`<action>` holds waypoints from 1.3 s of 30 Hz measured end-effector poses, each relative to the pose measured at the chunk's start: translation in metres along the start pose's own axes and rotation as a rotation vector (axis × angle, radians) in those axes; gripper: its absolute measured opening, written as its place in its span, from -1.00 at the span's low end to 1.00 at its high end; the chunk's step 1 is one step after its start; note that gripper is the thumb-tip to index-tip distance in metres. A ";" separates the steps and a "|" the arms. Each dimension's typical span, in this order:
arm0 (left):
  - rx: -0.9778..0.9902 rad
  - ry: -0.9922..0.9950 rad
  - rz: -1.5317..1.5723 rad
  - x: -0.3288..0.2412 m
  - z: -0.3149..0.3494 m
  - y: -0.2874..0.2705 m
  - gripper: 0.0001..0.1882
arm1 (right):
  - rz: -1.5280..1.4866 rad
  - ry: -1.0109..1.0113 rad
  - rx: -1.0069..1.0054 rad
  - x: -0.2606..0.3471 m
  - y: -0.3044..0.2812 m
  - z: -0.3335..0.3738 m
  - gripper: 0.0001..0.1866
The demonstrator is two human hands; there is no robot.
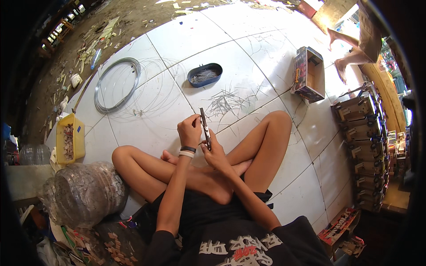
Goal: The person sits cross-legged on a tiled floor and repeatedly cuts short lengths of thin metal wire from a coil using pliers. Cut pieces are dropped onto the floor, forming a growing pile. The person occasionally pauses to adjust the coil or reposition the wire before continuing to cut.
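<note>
The person sits cross-legged on the white tiled floor [248, 48], both hands raised over the knees around a slim dark tool [205, 128]. The left hand [190, 129] is closed near the upper part of the tool, fingers curled in a narrow pinch, and wears a black and a white band at the wrist. The right hand [215, 153] is wrapped around the lower end of the tool, holding it nearly upright between the two hands. Just beyond the hands lies a loose scatter of short cut wire pieces [227, 103] on the tiles. Farther out sits a dark blue oval tray [204, 74] with a small heap of thin wire pieces lying inside it. To the left of that, a large coil of grey wire [117, 84] rests flat on the floor, with looser strands fanning out beside it. A yellow plastic tub [70, 138] stands at the left edge of the tiles, filled with small pale brownish bits that I cannot make out clearly. Beside the person's left knee lies a big clear plastic jar [86, 193] on its side, packed with small pale pieces. Off to the right, an open cardboard box [308, 74] stands tipped on its side, its inside looking bare, and a tall stack of small boxed goods [366, 150] lines the right edge.
</note>
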State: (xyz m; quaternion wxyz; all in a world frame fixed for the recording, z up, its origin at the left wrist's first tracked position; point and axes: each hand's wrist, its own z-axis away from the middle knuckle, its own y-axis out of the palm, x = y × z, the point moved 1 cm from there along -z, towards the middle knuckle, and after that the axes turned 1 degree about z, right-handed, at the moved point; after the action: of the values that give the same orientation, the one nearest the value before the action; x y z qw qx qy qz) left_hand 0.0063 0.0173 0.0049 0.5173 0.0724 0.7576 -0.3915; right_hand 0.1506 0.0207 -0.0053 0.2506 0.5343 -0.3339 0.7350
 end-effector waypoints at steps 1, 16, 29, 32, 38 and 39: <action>0.004 -0.031 -0.001 0.001 0.000 0.000 -0.84 | -0.011 0.017 0.006 -0.001 0.001 0.001 -0.31; -0.023 -0.015 0.046 0.004 0.011 -0.003 -0.84 | -0.050 0.126 0.040 -0.012 0.000 0.004 -0.50; -0.017 0.025 0.092 -0.004 0.000 -0.005 -0.83 | 0.318 0.196 -0.066 -0.003 -0.003 -0.006 -0.63; -0.001 -0.003 0.043 -0.004 -0.008 -0.005 -0.82 | 0.334 0.164 -0.177 0.002 0.000 -0.013 -0.66; 0.007 -0.015 0.044 0.001 -0.006 -0.009 -0.84 | 0.098 0.097 -0.134 -0.008 -0.007 -0.016 -0.55; 0.016 -0.048 0.058 0.003 -0.005 -0.009 -0.83 | 0.040 0.116 -0.048 -0.011 -0.010 -0.012 -0.53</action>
State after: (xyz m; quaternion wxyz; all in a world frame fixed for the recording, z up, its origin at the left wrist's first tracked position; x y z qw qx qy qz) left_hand -0.0033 0.0143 0.0077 0.5457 0.0891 0.7394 -0.3840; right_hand 0.1535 0.0362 -0.0161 0.2675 0.4777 -0.3470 0.7615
